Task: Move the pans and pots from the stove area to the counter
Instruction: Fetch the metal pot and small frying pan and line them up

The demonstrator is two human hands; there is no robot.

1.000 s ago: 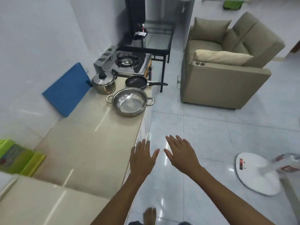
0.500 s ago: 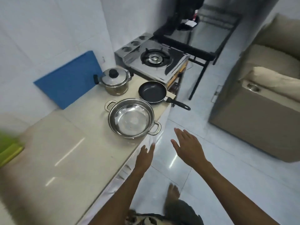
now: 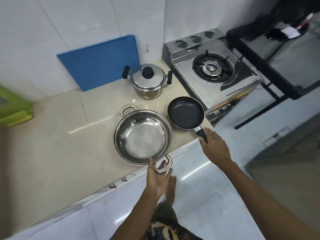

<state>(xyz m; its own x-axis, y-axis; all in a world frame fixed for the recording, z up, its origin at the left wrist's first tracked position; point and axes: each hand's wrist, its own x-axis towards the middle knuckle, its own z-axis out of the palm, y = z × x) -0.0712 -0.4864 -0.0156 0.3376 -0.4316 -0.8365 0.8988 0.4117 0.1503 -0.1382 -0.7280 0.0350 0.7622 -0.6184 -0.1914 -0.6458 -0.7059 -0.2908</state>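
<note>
A wide steel pan (image 3: 143, 135) with two loop handles sits on the beige counter (image 3: 69, 144) near its front edge. My left hand (image 3: 156, 177) grips its near handle, thumb on the rim and fingers under the loop. A black frying pan (image 3: 186, 112) lies to its right, beside the stove (image 3: 213, 70). My right hand (image 3: 214, 148) covers and holds the pan's black handle, which sticks out past the counter edge. A lidded steel pot (image 3: 147, 80) stands behind both, against the wall.
The single burner on the stove is bare. A blue board (image 3: 100, 64) leans on the tiled wall behind the pot. A green object (image 3: 13, 108) sits at the counter's left. A black-framed glass table (image 3: 277, 58) stands beyond the stove.
I have stepped closer and the view has tipped down over the counter. Both hands, spread in the air before, have reached forward onto the steel pan's handle and the frying pan's handle.
</note>
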